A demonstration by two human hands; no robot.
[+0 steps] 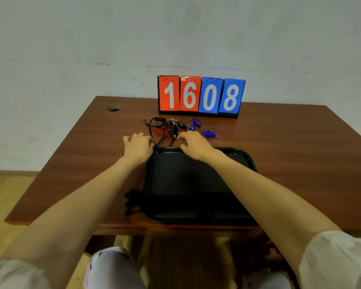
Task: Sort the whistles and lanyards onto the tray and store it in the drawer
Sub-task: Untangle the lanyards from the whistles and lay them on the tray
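Brown wood table [279,142] carries everything; the black tray [186,174] lies just at its near edge, close to the person's body, so a strong pull toward the body can, I think, slide the tray off the table; behind stands a score board [200,94] with red and blue cards, near enough to the pile that a wide sweep of a strap can knock it over. Across the near part of the tray lie the sorted lanyards [175,201], straight and side by side; their ends hang out over the left rim, and a moving forearm can drag them out of order. Beyond the far rim is the tangled pile [163,128] of black straps, clips and whistles; if one strap is lifted, others probably come with it, and a whistle may drop to the floor. Left hand [138,147] and right hand [194,146] are both at this pile, fingers curled down; whether they really pinch a strap I cannot tell, the fingertips are hidden. Some blue whistles [208,133] lie loose to the right of the pile, apart from the tray; they look smooth and can skid away if bumped; no drawer is in view.
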